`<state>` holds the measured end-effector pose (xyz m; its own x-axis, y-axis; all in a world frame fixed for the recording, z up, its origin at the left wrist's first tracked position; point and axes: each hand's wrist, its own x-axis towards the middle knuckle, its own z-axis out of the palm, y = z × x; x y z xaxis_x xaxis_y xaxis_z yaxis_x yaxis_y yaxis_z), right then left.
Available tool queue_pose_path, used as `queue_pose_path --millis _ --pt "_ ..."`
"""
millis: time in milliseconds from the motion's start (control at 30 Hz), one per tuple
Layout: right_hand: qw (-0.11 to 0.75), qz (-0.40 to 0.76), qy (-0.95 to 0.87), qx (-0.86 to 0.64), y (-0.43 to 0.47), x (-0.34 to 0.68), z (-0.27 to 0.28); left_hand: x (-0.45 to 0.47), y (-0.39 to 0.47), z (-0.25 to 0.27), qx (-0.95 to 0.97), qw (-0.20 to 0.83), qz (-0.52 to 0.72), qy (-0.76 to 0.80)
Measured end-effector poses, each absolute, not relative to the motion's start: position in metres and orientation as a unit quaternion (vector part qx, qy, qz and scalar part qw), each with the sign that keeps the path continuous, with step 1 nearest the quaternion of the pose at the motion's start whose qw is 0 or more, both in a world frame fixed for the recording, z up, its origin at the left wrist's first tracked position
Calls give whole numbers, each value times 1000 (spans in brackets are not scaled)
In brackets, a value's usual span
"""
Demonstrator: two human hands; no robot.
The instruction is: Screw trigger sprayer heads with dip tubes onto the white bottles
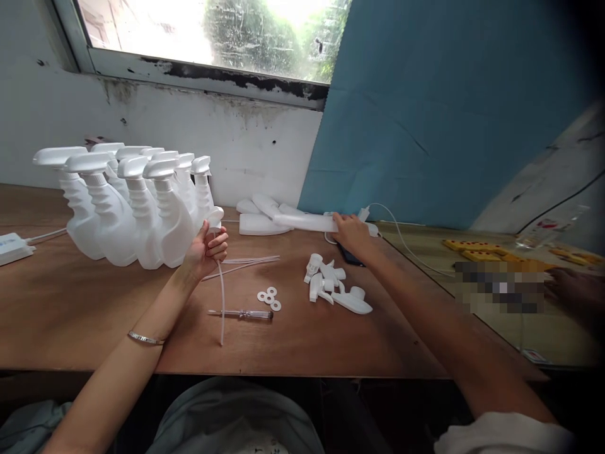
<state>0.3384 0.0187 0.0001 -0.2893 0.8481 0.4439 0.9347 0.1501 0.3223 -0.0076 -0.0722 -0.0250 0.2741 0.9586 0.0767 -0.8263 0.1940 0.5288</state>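
Note:
My left hand (pixel 208 249) is closed around a white trigger spray head (pixel 215 217); its thin dip tube (pixel 222 306) hangs down past the screwdriver. At the back of the table, my right hand (pixel 353 236) grips the neck end of a white plastic bottle (pixel 305 221) lying on its side. Other white bottles (pixel 265 224) lie beside that one. Between my arms are several loose spray heads (pixel 352 300), a few white ring washers (pixel 269 298), loose thin tubes (pixel 250 260) and a screwdriver (pixel 248 314) with a clear handle.
Several bottles with spray heads fitted (pixel 113 221) stand upright at the left, close to my left hand. A white power strip (pixel 14 248) lies at the far left. A dark phone-like object (pixel 350 257) is under my right wrist. At the right are yellow pieces (pixel 486 252) and another person's hand (pixel 574 290).

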Motion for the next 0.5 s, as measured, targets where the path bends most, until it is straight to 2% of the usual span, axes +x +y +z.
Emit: queue_pose_path --millis 500 --pt "-1 -262 -783 -564 65 319 -45 -7 -71 -27 267 755 583 137"
